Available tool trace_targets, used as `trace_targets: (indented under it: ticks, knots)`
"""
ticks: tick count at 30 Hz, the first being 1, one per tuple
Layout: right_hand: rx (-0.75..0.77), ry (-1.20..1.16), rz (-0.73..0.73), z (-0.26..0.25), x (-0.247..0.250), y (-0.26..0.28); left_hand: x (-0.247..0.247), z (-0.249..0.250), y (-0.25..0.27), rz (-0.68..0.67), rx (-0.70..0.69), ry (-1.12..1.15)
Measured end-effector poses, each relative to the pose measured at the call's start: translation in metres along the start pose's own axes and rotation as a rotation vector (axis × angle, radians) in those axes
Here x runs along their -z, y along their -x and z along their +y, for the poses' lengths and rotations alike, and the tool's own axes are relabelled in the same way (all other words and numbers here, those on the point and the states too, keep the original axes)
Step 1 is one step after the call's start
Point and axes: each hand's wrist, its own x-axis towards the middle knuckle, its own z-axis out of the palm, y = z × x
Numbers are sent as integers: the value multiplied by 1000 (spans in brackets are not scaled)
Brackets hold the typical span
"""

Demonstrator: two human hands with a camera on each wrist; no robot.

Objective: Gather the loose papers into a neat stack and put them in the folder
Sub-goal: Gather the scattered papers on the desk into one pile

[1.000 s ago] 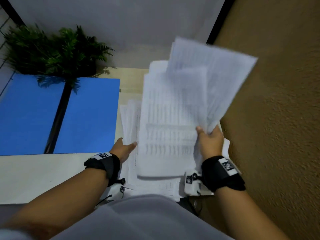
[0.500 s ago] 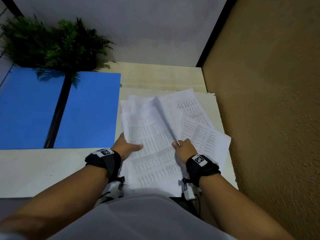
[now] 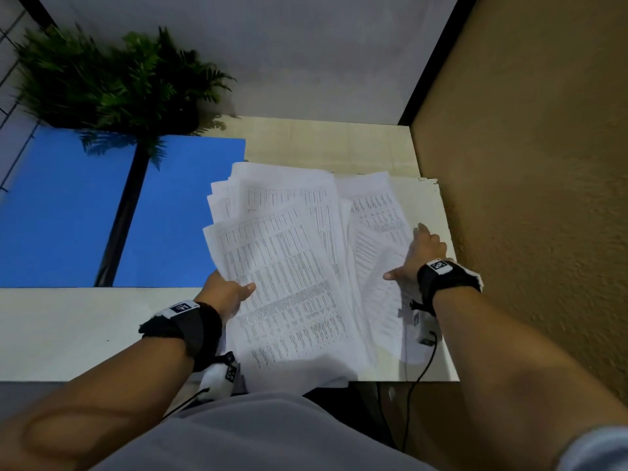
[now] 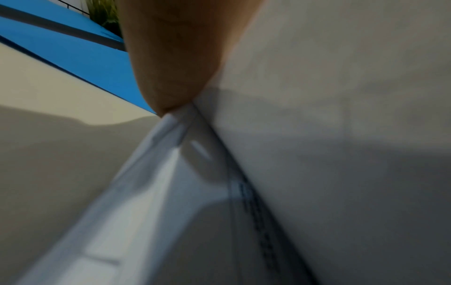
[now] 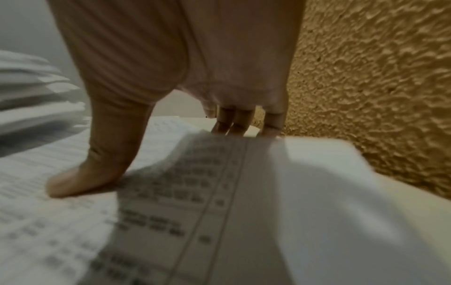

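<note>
A loose pile of printed white papers [image 3: 289,283] lies spread on the pale table [image 3: 68,328] in the head view. My left hand [image 3: 238,290] grips the pile's left edge with its thumb on top; the fingers are hidden beneath. The left wrist view shows the palm against raised sheets [image 4: 329,135]. My right hand [image 3: 413,253] rests flat on the skewed sheets at the right [image 3: 377,232], fingers straight and thumb spread. In the right wrist view the thumb [image 5: 80,183] presses on print while one sheet [image 5: 219,192] curls up. The blue folder [image 3: 180,215] lies open flat to the left of the pile.
A green potted plant [image 3: 112,83] stands at the folder's far edge, overhanging it. A rough brown wall [image 3: 526,198] runs close along the table's right side. A grey wall closes the back. The folder's black spine [image 3: 125,215] splits its two blue halves.
The sheets my right hand held up a second ago now lie on the pile. That hand has slid right onto the skewed sheets by the wall. My left hand stays at the pile's left edge.
</note>
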Motion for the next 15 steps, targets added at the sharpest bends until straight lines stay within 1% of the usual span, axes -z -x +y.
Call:
trace_targets:
  ticks: [1,3,4,5,7,9,11,12,14,15]
  knots:
    - [-38,-122,-26,0,-2,3,1,1,1,-9,2,3]
    - [-66,-337,-114,1,-5,11,1,0,0,-27,4,12]
    - [-57,-378,-125,1,-5,15,2,-1,0,-34,10,16]
    - [-44,-385,-85,2,-2,19,1,-1,-1,-39,14,35]
    - [-31,-409,90,1,10,30,-1,0,-1,-61,10,95]
    - [-18,-447,311,-2,30,43,-5,3,-3,-80,-6,130]
    - [5,-574,543,-6,54,66,-9,6,-7,-95,-5,159]
    - [43,-659,640,-9,66,80,-12,7,-9,-111,-5,168]
    - [149,-810,780,-13,82,109,-20,8,-12,-149,-22,176]
    - [186,-868,817,-14,86,122,-24,7,-14,-161,-27,175]
